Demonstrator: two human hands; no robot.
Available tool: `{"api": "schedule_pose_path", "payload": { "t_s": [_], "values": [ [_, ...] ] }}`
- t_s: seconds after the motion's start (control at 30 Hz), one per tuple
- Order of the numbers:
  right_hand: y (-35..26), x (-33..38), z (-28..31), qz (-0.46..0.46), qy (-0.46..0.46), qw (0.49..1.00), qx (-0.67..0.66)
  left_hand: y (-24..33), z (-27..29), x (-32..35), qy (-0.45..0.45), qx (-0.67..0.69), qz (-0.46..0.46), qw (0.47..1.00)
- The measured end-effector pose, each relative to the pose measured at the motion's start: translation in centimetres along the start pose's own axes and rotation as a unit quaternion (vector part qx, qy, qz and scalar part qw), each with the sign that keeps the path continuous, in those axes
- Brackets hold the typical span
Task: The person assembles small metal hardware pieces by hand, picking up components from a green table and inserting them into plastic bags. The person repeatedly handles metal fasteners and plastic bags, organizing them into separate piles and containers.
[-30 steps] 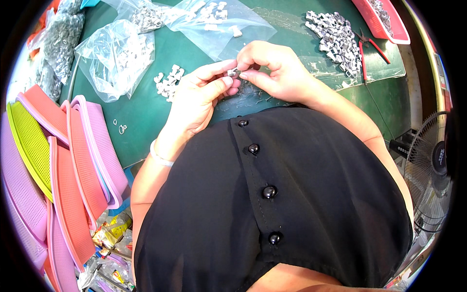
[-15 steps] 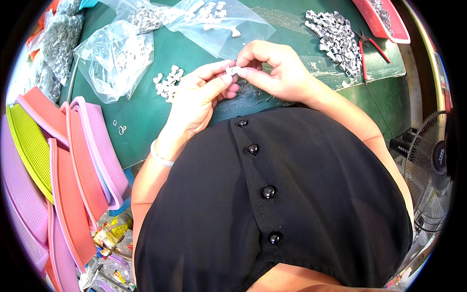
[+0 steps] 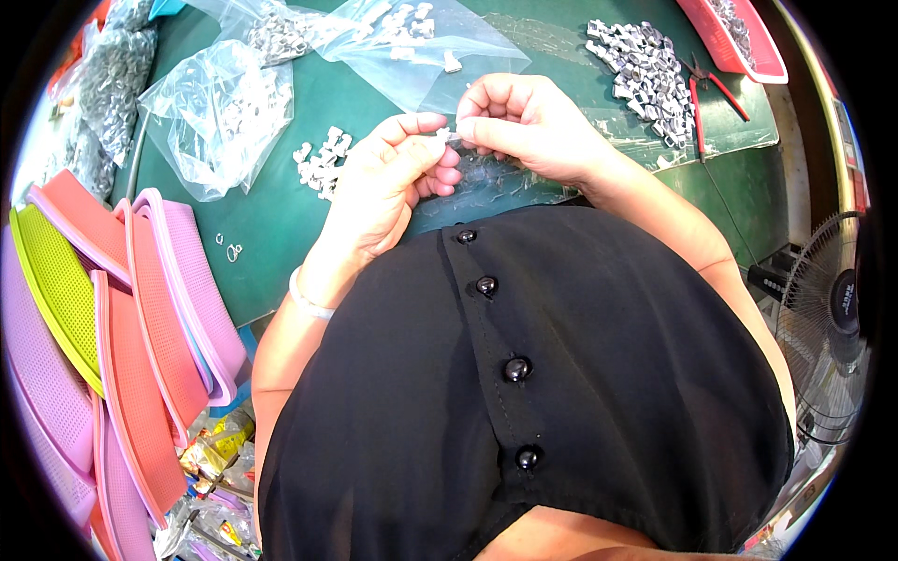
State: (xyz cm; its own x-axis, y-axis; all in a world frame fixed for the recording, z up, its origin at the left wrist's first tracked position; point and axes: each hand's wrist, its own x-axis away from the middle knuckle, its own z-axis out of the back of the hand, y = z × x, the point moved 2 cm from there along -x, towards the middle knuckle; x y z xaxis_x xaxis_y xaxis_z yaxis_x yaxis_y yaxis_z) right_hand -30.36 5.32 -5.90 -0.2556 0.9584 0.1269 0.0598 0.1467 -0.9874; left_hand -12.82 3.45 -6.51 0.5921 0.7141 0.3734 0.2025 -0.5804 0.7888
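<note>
Spreading across the near side, a black buttoned top [image 3: 589, 327] hides the middle of the table's near edge. Pink, purple and lime-green baskets [image 3: 140, 374] lean together off the table's near left corner; a fan [image 3: 845, 304] stands off the right edge. Small rings [image 3: 234, 252] lie on the green table [image 3: 271, 224] near that left corner. Just past the middle of the near edge, the left hand [image 3: 393, 178] pinches a small pale piece [image 3: 448, 137] between thumb and forefinger, its other fingers loosely curled. The right hand [image 3: 528, 128] presses thumb and forefinger together at the piece's right end, other fingers bent in; the fingertips hide much of the piece. Beside the left hand lies a heap of white pieces [image 3: 324, 161]. Toward the right edge, red-handled pliers [image 3: 696, 107] lie open beside a larger grey heap [image 3: 645, 79]. Farther, toward the left edge, a clear bag [image 3: 206, 112] holds white pieces; another clear bag [image 3: 449, 84] lies flat toward the far side. Farthest along the right edge sits a pink basket [image 3: 760, 67] of grey parts.
</note>
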Motion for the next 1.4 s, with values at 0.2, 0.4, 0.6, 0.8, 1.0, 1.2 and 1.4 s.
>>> {"api": "schedule_pose_path", "payload": {
  "t_s": [0.2, 0.4, 0.6, 0.8, 1.0, 1.2, 1.4],
  "values": [
    [-0.3, 0.0, 1.1, -0.010, 0.022, 0.998, 0.063, 0.0, 0.2, -0.1, 0.014, -0.034, 0.009, 0.999],
    [0.0, -1.7, 2.4, 0.050, 0.136, 0.988, 0.062, 0.1, 0.3, -0.2, 0.028, -0.066, 0.012, 0.997],
    [-2.3, -1.3, 3.4, 0.043, 0.032, 0.966, 0.254, 0.8, -0.1, -0.6, 0.103, -0.220, -0.025, 0.970],
    [-2.7, -1.2, 5.1, 0.198, 0.019, 0.742, 0.641, 2.9, -1.0, -1.0, 0.181, -0.623, -0.352, 0.675],
    [-2.5, -3.3, 6.6, 0.253, -0.006, 0.638, 0.727, 4.6, -0.4, -3.8, 0.081, -0.654, -0.400, 0.637],
    [-6.6, -6.9, 9.4, 0.354, 0.051, 0.708, 0.610, 9.5, 0.1, -6.3, 0.094, -0.590, -0.497, 0.629],
    [-13.9, -8.2, 8.8, 0.432, 0.217, 0.772, 0.413, 14.3, 0.2, -4.8, 0.158, -0.358, -0.435, 0.811]
  ]
}}
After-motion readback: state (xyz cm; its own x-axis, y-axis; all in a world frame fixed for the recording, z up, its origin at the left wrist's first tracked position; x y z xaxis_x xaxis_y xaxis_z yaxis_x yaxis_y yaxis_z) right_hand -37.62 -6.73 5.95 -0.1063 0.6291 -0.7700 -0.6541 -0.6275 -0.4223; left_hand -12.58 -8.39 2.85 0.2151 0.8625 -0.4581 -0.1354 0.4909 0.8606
